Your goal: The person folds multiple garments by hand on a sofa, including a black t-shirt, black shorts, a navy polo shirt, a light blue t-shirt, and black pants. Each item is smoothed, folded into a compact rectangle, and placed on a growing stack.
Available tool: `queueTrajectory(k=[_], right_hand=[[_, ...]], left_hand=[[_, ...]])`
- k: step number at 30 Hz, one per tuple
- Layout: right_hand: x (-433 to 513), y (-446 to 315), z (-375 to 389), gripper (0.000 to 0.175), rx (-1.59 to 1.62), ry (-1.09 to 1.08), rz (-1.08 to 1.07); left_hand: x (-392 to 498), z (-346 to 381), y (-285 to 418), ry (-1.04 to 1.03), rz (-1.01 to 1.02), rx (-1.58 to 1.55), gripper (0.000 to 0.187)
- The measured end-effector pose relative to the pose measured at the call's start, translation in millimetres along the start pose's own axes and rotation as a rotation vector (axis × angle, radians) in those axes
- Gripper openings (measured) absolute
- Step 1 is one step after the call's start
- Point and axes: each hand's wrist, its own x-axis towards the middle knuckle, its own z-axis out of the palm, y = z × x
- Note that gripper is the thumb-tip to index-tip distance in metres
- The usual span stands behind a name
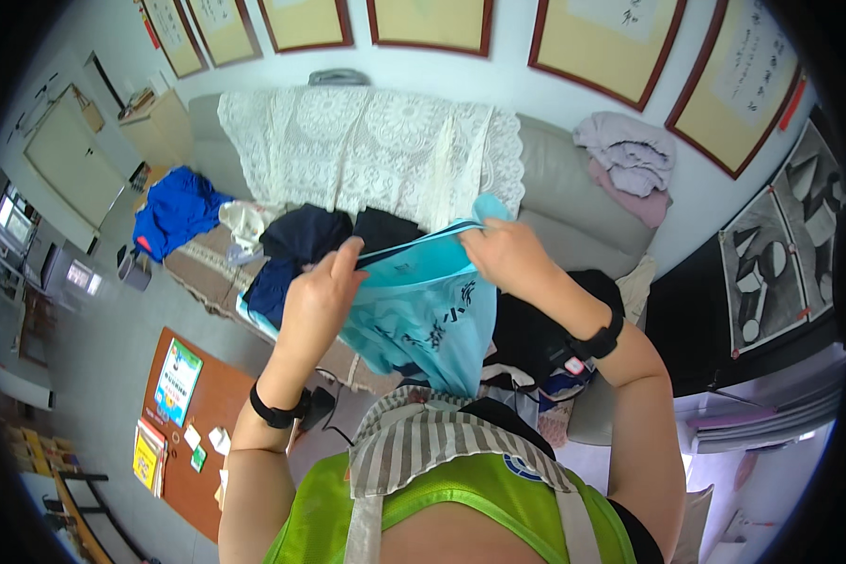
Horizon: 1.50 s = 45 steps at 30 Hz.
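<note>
A light turquoise printed garment [430, 310], probably a shirt, hangs stretched between my two hands and bears dark writing. My left hand [322, 285] pinches one end of its navy-trimmed edge. My right hand [505, 255] grips the other end, with a fold of cloth standing up above the fingers. Between the hands the edge gapes and shows the inside of the cloth. The lower part hangs down in front of my striped apron [423, 440]. Behind it, dark navy clothes [303, 233] lie heaped on the sofa seat, partly hidden.
White lace [395, 141] drapes the grey sofa's [560, 169] back. Blue clothing [176, 208] lies at its left end, black clothing [536, 335] at right, folded lilac bedding [627, 151] on the backrest. A wooden table [190, 451] with books and papers stands at lower left.
</note>
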Motion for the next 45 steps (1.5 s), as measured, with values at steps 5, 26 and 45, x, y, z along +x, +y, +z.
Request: queueTrajectory(k=[5, 26, 45], right_hand=[[28.6, -27.4, -38.2, 0.021, -0.132, 0.160, 0.035], [29.0, 67.8, -62.4, 0.027, 0.780, -0.434, 0.711], [-34.5, 85.9, -36.5, 0.017, 0.172, 0.357, 0.527]], left_hand=[[53.2, -0.7, -17.2, -0.053, 0.179, 0.272, 0.025], [119.9, 36.1, -41.4, 0.205, 0.237, -0.347, 0.016], [106.1, 59.4, -16.3, 0.071, 0.106, -0.508, 0.016]])
